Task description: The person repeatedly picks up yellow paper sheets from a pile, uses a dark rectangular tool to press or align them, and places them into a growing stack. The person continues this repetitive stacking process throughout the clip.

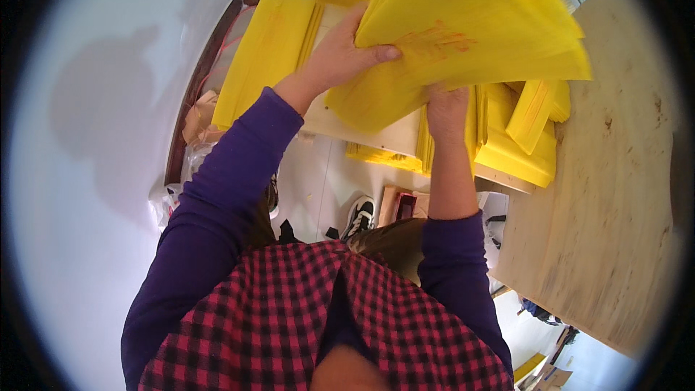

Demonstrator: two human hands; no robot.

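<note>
A wad of thin yellow sheets [478,22] with faint orange marks is held up in front of me, over a low wooden table. My left hand [344,58] is closed on its left edge, with the thumb lying on the near face and the other fingers mostly behind. From below, my right hand [447,110] grips the bottom edge, and its fingertips are hidden by the sheets. The far upper edge of the wad is blurred. Beneath and behind my hands, more folded yellow sheets [262,58] lie in piles on the wooden tabletop [329,122].
To the right stands a large pale wooden board [594,239]. Further yellow bundles [517,152] rest beside it. A white wall [94,174] bounds the left side, with crumpled brown paper [200,117] at its foot. An open cardboard box [402,204] sits on the floor near my shoe [358,216].
</note>
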